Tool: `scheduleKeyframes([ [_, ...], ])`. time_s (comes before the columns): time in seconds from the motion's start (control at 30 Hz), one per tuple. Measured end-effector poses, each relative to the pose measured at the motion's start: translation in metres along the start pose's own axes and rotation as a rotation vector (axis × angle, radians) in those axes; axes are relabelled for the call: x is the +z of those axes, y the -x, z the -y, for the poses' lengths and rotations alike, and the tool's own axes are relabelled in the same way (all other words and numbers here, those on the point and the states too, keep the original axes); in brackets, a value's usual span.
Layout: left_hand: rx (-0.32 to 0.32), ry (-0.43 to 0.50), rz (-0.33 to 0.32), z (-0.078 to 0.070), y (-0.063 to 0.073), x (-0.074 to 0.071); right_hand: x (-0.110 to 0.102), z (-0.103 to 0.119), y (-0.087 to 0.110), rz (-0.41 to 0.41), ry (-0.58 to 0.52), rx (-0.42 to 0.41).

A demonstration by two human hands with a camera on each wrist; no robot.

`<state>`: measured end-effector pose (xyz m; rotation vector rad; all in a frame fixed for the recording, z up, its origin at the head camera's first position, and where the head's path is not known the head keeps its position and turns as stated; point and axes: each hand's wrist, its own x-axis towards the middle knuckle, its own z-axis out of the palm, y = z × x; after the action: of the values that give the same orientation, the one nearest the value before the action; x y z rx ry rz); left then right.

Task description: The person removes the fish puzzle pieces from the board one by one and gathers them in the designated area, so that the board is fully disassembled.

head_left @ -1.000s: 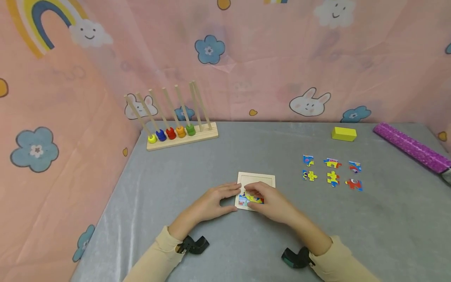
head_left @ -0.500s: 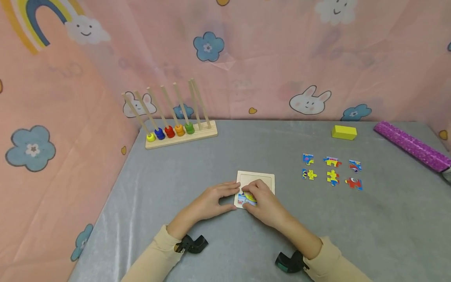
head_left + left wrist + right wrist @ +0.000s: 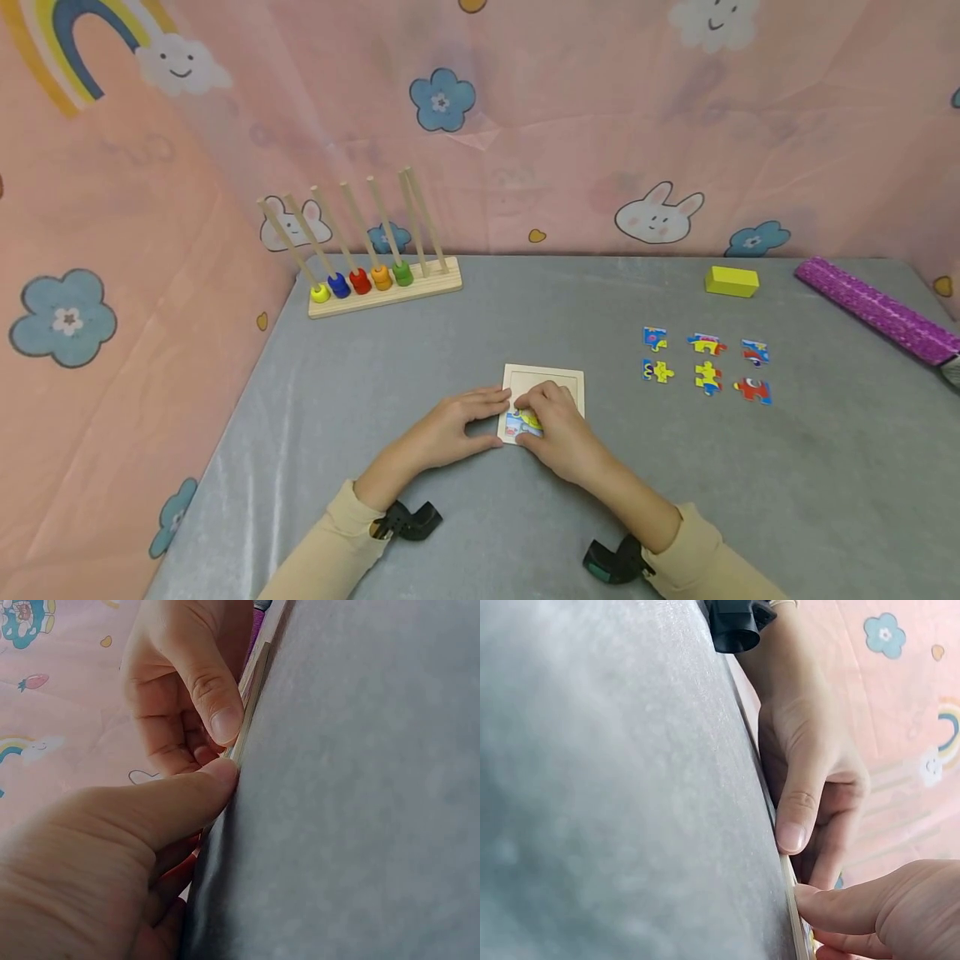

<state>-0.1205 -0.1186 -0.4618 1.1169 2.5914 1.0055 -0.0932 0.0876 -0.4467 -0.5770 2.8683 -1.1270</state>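
Observation:
A small wooden puzzle tray [image 3: 543, 370] lies on the table in the head view, with colourful puzzle pieces [image 3: 516, 426] in its near left part. My left hand [image 3: 452, 427] rests at the tray's left side, fingers fairly straight along the edge and thumb at the near corner. Over the tray, my right hand [image 3: 561, 432] curls its fingers and thumb around a puzzle piece, largely covered by the hand. In the left wrist view, the left thumb [image 3: 219, 771] touches the tray's thin edge. Both thumbs sit close together there.
Several loose puzzle pieces [image 3: 707, 378] lie in two rows to the right. Behind them are a yellow block [image 3: 732, 282] and a glittery purple roll [image 3: 873, 310]. A wooden peg stand [image 3: 386, 296] with coloured beads is at the back left. Pink printed cloth [image 3: 525, 125] hangs behind.
My right hand has shifted slightly left over the tray and now covers more of the pieces. My left hand has stayed at the tray's left edge.

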Motion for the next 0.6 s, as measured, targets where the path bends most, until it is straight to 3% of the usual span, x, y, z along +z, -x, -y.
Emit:
scheduleKeyframes([
  [0.4, -0.014, 0.018, 0.004, -0.0001, 0.0004, 0.0005, -0.0009, 0.0018, -0.0001, 0.037, -0.027, 0.031],
  [0.6, -0.004, 0.014, -0.005, 0.0001, 0.0, 0.0009, 0.0014, 0.0013, 0.0002, 0.006, -0.038, 0.022],
])
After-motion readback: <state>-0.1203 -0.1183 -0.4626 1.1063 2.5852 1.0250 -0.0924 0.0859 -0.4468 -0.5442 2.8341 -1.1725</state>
